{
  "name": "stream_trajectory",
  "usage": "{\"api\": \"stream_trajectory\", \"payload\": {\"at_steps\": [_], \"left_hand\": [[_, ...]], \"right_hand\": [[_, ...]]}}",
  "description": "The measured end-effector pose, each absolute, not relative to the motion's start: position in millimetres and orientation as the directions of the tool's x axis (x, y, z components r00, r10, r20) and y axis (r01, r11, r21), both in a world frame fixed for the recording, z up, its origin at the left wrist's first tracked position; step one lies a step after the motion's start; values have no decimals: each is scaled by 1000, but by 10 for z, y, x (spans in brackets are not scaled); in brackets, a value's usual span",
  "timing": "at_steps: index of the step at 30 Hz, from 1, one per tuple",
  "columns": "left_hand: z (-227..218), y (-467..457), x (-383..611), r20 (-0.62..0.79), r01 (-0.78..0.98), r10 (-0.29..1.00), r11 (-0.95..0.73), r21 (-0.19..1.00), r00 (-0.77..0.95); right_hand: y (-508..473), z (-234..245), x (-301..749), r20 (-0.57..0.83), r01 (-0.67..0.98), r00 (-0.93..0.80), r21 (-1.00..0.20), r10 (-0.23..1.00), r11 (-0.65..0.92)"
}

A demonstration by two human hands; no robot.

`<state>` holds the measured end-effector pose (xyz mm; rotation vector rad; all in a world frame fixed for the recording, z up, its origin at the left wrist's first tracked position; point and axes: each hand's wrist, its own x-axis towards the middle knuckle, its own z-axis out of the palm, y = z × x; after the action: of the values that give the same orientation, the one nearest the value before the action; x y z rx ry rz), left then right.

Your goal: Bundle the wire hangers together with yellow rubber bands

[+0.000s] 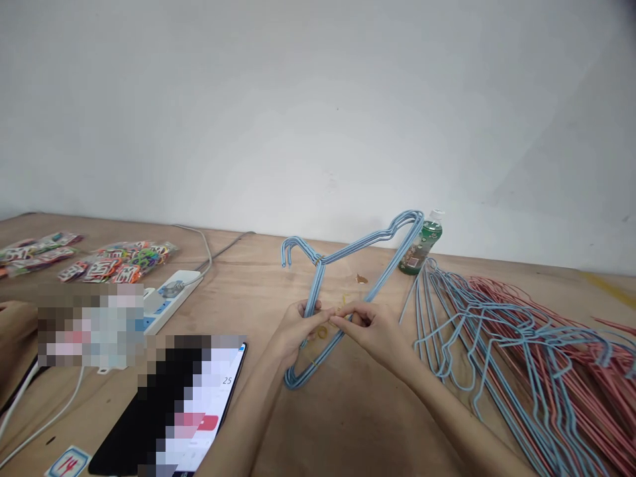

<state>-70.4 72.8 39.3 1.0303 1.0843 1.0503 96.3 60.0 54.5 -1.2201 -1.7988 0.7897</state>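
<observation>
A bundle of blue wire hangers (358,243) is held up over the table, its hooks pointing left. My left hand (291,331) is closed around the bundle's near side, below the hooks. My right hand (372,324) has its thumb and fingertips pinched together beside my left thumb, and a thin yellow rubber band (344,301) shows at these fingertips. Another yellow rubber band (322,330) appears just below the hands, partly hidden. Something yellowish wraps the hangers' neck under the hooks.
To the right lies a large pile of blue hangers (521,331) and pink hangers (591,391). A green drink bottle (422,246) stands behind the bundle. Leftward are a tablet (226,391), a power strip (171,305), colourful packets (119,262), cables and another person's hand (17,331).
</observation>
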Motion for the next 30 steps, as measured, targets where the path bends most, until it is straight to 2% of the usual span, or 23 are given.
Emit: {"api": "stream_trajectory", "payload": {"at_steps": [4, 8, 10, 16, 20, 24, 30], "left_hand": [[365, 745, -701, -156, -179, 974, 184, 966, 162], [359, 771, -681, -175, -220, 975, 202, 954, 138], [360, 781, -669, -195, -228, 975, 215, 950, 105], [332, 769, -636, -220, -211, 974, 225, 951, 47], [316, 733, -617, -215, -190, 974, 225, 956, 73], [342, 677, -562, -196, -173, 970, 220, 960, 143], [352, 608, -465, -151, -139, 974, 176, 975, 170]], "right_hand": [[644, 544, 996, 189, 298, -249, -918, 950, 260], [649, 618, 1081, 10, 128, -344, -990, 939, 58], [641, 663, 1121, -29, 95, -379, -995, 925, 8], [582, 718, 1112, 127, 126, -439, -972, 890, 200], [543, 676, 1029, 62, 29, -529, -995, 847, 91], [551, 635, 990, 56, -54, -496, -998, 866, 33], [587, 650, 1018, 1, -12, -492, -1000, 871, -5]]}}
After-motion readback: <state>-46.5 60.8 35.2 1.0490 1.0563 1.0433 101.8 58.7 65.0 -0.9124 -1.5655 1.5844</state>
